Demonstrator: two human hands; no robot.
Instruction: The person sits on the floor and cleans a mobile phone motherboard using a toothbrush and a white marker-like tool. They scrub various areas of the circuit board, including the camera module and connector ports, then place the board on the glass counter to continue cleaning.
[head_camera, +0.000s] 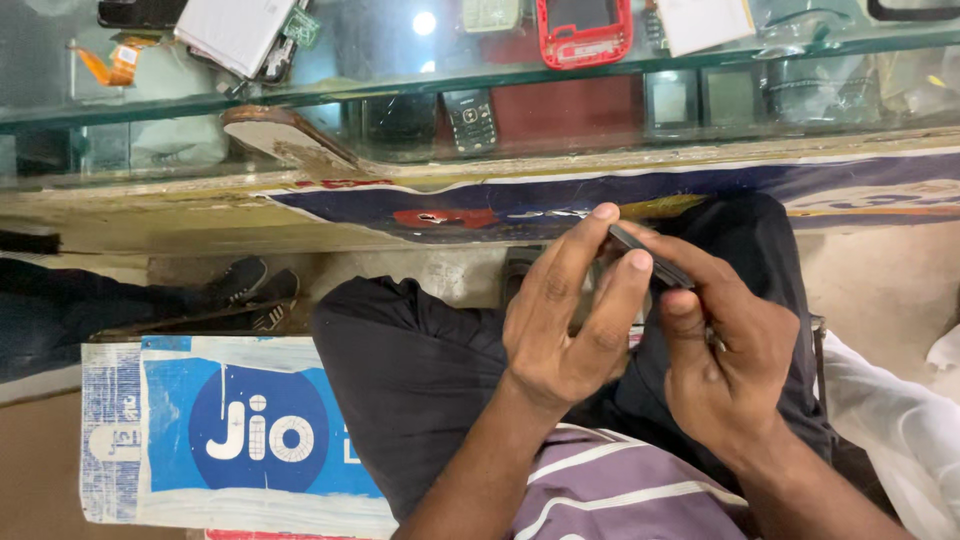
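I see both hands closed on 1 thin dark flat device (650, 258), seen nearly edge-on, held above the lap. My left hand (570, 320) curls around its near end, index fingertip resting on the top edge and the next finger pressed against its side. My right hand (725, 350) pinches it from the other side, thumb laid under the lower edge and fingers wrapped behind. Neither hand is open; the 2 grips meet on the device with almost no gap between them.

Just below the grip lie dark trousers (420, 360), and nearer me a purple striped shirt (610, 490). Beyond the grip runs a worn counter edge (200, 200) with a glass display case (400, 90) above it, holding a red phone shell (585, 35) and small dark handsets. Left of the grip, well apart, sits a blue and white printed box (240, 430), with a dark shoe (240, 280) just past it.
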